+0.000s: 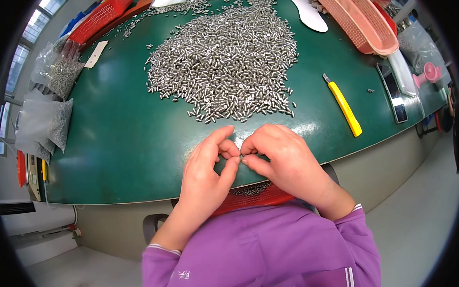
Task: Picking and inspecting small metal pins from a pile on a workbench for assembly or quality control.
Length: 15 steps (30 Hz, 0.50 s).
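Just above the table's near edge, my left hand (206,167) and my right hand (284,155) meet fingertip to fingertip. Each hand pinches with thumb and forefinger. Between the tips a tiny silvery metal part (241,155) barely shows, mostly covered by the fingers. Beyond my hands spreads a large heap of small silver metal parts (226,60), short and rod-like with tapered ends. Below my wrists, a red basket (272,198) at my lap holds more of these metal parts (251,189), partly under the table edge.
On the green table (114,162), a yellow utility knife (345,106) and a phone (392,93) lie right. A pink basket (359,20) and white insole-shaped piece (310,12) sit far right. Filled plastic bags (44,122) stand left; a red basket (101,19) is far left.
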Each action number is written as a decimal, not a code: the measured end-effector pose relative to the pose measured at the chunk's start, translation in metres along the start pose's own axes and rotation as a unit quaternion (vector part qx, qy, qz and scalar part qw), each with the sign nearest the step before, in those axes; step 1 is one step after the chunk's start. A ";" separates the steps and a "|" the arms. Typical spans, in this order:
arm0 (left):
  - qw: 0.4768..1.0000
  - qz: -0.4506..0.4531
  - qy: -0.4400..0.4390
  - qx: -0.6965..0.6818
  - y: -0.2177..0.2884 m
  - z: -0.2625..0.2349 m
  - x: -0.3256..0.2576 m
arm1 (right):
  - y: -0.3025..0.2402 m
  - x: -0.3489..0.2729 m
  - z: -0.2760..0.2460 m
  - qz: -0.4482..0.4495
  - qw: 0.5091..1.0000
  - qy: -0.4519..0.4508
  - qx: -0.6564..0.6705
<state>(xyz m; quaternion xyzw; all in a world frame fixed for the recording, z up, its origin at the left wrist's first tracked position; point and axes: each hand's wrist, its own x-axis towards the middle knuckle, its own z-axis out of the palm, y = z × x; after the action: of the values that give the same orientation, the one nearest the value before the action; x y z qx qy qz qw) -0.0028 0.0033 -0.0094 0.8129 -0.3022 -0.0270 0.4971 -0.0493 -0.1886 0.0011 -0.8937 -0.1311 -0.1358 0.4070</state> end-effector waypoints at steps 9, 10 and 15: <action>1.000 0.013 0.003 0.020 -0.001 -0.003 0.000 | 0.001 0.001 -0.004 -0.015 0.999 -0.015 0.029; 1.000 0.018 0.001 0.022 -0.001 -0.003 0.000 | 0.002 0.001 -0.004 -0.015 0.999 -0.014 0.029; 0.999 0.039 -0.011 0.034 0.004 -0.003 0.003 | 0.001 0.001 -0.004 -0.013 1.000 -0.007 0.003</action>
<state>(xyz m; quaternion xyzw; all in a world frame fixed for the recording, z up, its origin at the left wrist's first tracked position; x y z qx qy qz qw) -0.0012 0.0025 -0.0040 0.8165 -0.3399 -0.0060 0.4667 -0.0486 -0.1924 0.0030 -0.8918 -0.1463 -0.1342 0.4067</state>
